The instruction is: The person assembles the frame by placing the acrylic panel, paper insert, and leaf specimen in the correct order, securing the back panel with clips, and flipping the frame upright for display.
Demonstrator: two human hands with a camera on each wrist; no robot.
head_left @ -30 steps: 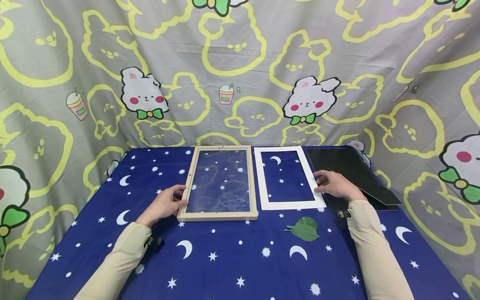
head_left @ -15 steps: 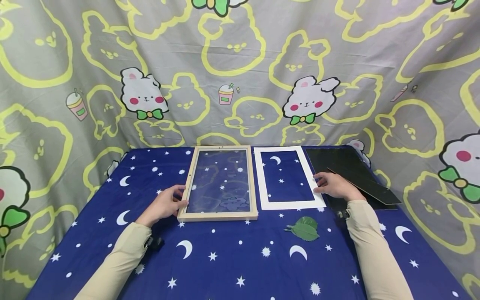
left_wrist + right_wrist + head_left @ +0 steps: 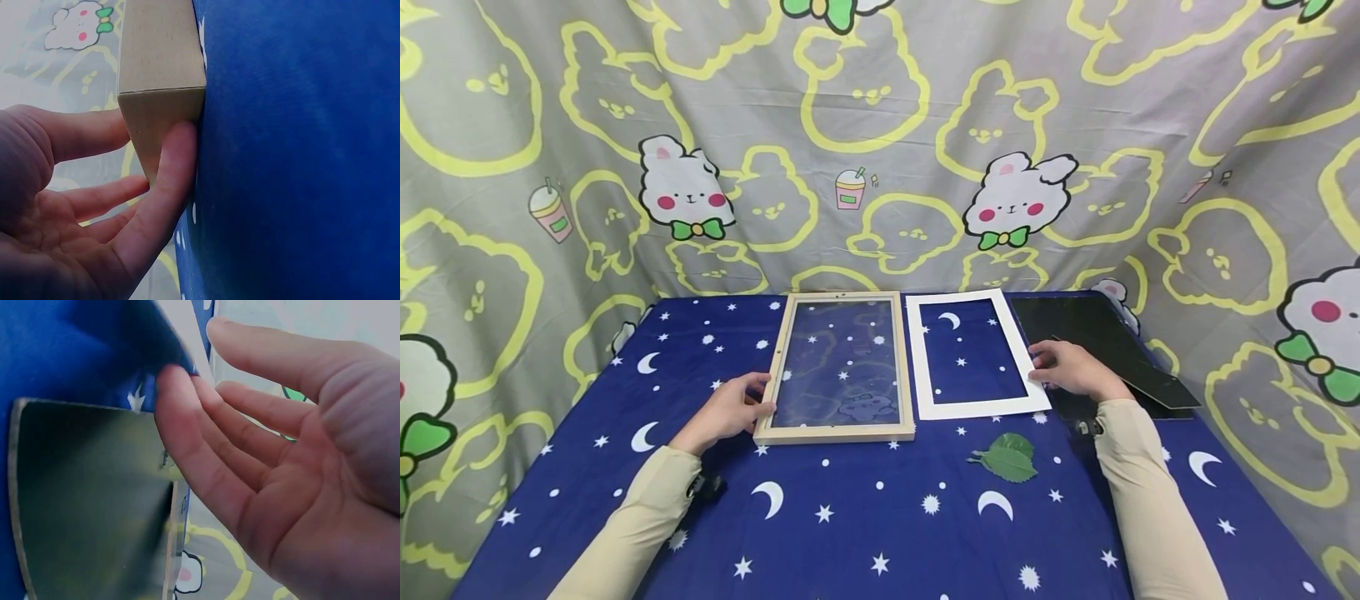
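Observation:
In the head view, a light wooden picture frame [image 3: 833,432] with a clear pane lies on the starry blue cloth. My left hand [image 3: 730,410] holds its lower left side; the left wrist view shows the thumb and fingers around the wooden edge [image 3: 164,59]. Right of the frame is a white picture mat [image 3: 985,410] with a rectangular opening. My right hand [image 3: 1071,371] grips the mat's right edge, which is slightly raised. The right wrist view has the fingertips [image 3: 172,381] under the mat's edge [image 3: 184,328], with the thumb on the other side.
Black backing boards [image 3: 1067,321] lie at the right, one slanting across another under the right wrist. A green leaf [image 3: 1009,457] rests on the cloth in front of the mat. Behind the table hangs a grey patterned curtain [image 3: 895,150].
The mat's right side has risen a little off the cloth in my right hand. My left hand and the picture frame have stayed in place.

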